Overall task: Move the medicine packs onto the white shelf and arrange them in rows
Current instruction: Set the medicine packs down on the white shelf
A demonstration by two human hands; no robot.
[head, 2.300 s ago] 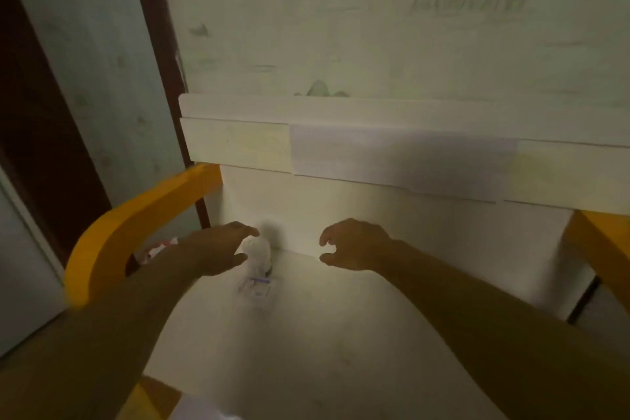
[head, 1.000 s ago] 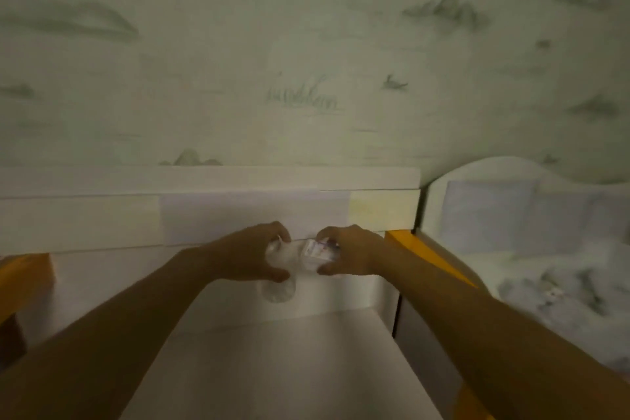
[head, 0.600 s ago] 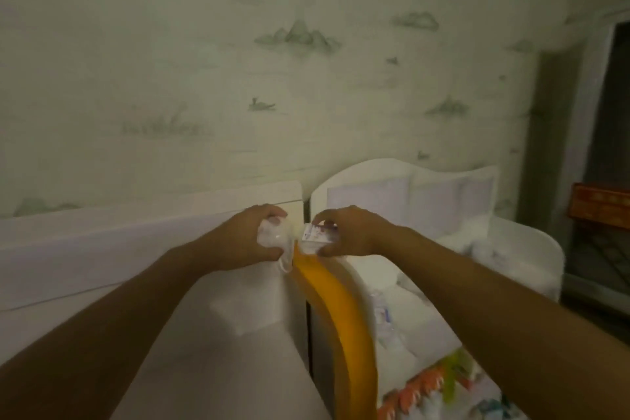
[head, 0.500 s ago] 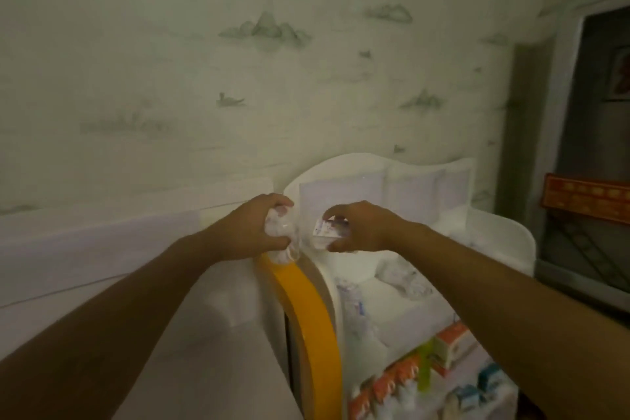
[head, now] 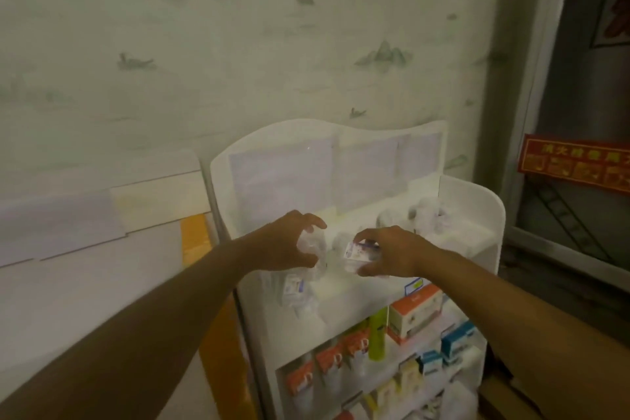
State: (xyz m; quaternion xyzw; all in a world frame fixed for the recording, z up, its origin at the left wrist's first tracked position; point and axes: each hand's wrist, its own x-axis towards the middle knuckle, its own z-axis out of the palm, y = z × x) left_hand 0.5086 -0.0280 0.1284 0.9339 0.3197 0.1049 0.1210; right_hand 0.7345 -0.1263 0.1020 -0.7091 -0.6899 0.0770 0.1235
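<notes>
The left hand (head: 289,244) curls its fingers and thumb round a crinkled clear plastic medicine pack (head: 312,249), while the right hand (head: 381,254) pinches a small labelled pack (head: 358,251) between thumb and fingertips; both hover just above the top tier of the white shelf (head: 477,201), the two packs close together but apart. A couple of seconds ago the same hands were reaching down to a low white surface between orange rails, and the packs have since been lifted and carried rightward as the head turned, so the shelf unit now fills the view. That puts the transport leg behind them: what remains, by the look of it, is setting the two packs down and lining them up. Other clear packs (head: 422,215) already sit at the back right of the top tier, and another pack (head: 295,286) hangs at the front left edge just below the left hand. Lower tiers hold orange boxes (head: 414,309), a green bottle (head: 377,337) and blue boxes (head: 456,339). A red sign (head: 576,162) hangs on the dark door at the right.
</notes>
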